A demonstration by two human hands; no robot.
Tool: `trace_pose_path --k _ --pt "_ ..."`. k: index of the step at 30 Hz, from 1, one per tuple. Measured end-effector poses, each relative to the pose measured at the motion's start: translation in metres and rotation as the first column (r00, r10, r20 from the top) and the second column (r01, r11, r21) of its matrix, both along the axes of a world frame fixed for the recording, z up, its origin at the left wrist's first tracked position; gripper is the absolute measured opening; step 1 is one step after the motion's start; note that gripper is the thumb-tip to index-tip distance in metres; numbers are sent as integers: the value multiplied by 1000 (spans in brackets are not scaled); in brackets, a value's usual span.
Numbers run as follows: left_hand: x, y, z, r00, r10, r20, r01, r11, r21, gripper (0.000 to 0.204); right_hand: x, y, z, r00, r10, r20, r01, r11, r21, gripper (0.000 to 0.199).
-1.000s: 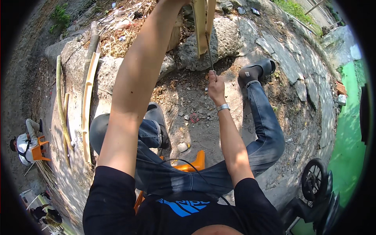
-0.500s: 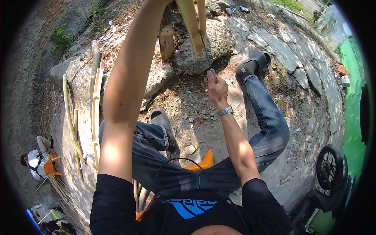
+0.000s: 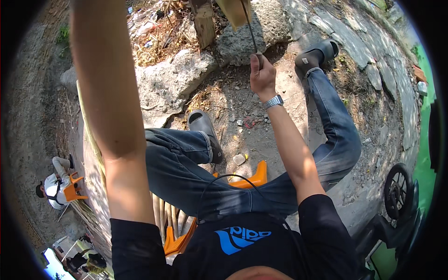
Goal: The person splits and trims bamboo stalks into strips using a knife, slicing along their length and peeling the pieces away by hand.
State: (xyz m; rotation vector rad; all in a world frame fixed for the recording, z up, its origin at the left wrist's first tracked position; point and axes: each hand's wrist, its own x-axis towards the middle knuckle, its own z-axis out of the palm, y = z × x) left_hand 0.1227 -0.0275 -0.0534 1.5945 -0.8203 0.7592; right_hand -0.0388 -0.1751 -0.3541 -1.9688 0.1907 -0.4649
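My right hand (image 3: 262, 76) is closed around the handle of a knife, thumb on top. The knife's thin dark blade (image 3: 249, 29) points up and lies against the lower end of a pale split bamboo piece (image 3: 233, 13), which runs out past the top edge. My left forearm (image 3: 109, 79) stretches up along the left side. Its hand is beyond the top edge, so what it holds is hidden. An upright wooden post (image 3: 205, 27) stands just left of the bamboo.
Rough concrete slabs (image 3: 172, 80) lie ahead of my feet. An orange plastic stool (image 3: 254, 175) is under me, with bamboo poles (image 3: 163, 212) beside it. At far left a person (image 3: 57, 186) sits on an orange chair. A motorbike wheel (image 3: 396, 191) stands at right.
My left forearm has swung left and its hand remains beyond the top edge. The view has shifted; less of the bamboo shows, and my right hand with the knife sits higher in the picture.
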Motion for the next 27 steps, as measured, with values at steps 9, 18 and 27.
trace_pose_path --k 9,18,27 --pt "75 -4 -77 933 -157 -323 110 981 -159 60 25 -13 -92 940 -28 -340 36 999 17 73" --pt "57 -15 -49 524 -779 -343 563 620 -547 104 6 -48 -107 906 77 -417 -33 993 111 76" --pt "62 -28 -40 928 -321 -190 126 749 -650 63 38 68 -4 833 345 -433 345 289 893 70"
